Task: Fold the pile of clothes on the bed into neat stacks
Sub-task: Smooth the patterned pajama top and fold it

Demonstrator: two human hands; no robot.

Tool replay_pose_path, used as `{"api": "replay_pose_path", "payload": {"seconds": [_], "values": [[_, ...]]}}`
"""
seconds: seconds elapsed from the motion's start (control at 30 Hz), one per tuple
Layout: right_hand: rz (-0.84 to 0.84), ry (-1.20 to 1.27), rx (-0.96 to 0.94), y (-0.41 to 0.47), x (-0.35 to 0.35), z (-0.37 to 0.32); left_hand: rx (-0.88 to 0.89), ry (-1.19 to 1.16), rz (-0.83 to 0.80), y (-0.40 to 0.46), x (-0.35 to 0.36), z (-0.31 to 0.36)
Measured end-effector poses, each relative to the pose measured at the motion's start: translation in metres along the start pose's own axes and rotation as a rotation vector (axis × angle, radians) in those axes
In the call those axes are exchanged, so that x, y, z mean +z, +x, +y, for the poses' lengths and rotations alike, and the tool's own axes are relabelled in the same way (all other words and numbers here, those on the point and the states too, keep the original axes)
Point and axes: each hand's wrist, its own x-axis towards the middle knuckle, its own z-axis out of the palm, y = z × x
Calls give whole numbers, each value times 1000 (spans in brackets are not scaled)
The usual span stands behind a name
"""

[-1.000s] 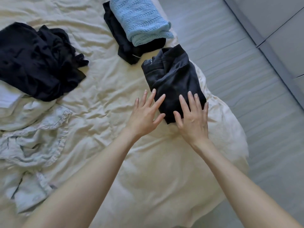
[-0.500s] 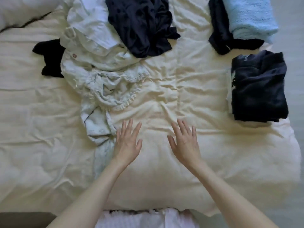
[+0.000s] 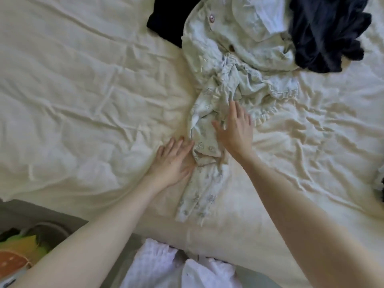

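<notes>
At the near edge of the bed (image 3: 83, 90), the next garment is under your hands.

Left hand: your left hand (image 3: 174, 159) lies flat with fingers straight and slightly spread, their tips touching the left side of the pale printed garment (image 3: 205, 146) — it grips nothing, and looks placed to steady the cloth or slide under it.

Right hand: your right hand (image 3: 234, 127) rests on top of the same garment, fingers extended and splayed, holding nothing yet; I judge it is set to gather or flatten the bunched part.

Printed garment: twisted lengthwise, one end trailing toward the bed's edge, the other end running up into the pile.

Pile: a pale buttoned shirt (image 3: 228, 34) sits above it, with a dark navy garment (image 3: 326, 32) heaped on its right and a black piece (image 3: 168, 19) at its left — all unfolded.

Likely step: pull the printed garment free and spread it flat.
</notes>
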Motion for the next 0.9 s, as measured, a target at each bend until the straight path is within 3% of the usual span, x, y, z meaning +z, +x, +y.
{"api": "replay_pose_path", "payload": {"seconds": [0.07, 0.17, 0.27, 0.37, 0.5, 0.57, 0.73, 0.9], "values": [[30, 35, 103, 32, 0, -14, 70, 66, -19, -3, -1, -15], [123, 287, 371, 45, 8, -30, 120, 160, -56, -11, -4, -34], [165, 538, 552, 29, 11, -36, 103, 79, -81, -19, -10, -45], [169, 529, 443, -2, 10, -50, 23, -360, -16, -30, -24, -47], [101, 549, 220, -62, 13, -84, -340, -1011, 263, -52, -47, -39], [18, 571, 126, -98, 22, -99, -378, -1261, 307, -66, -57, -34], [-73, 559, -6, -158, 43, -117, -384, -1326, 249, -107, -45, -18], [-64, 510, -125, -181, 28, -110, -420, -1373, 380, -147, -20, -1]]}}
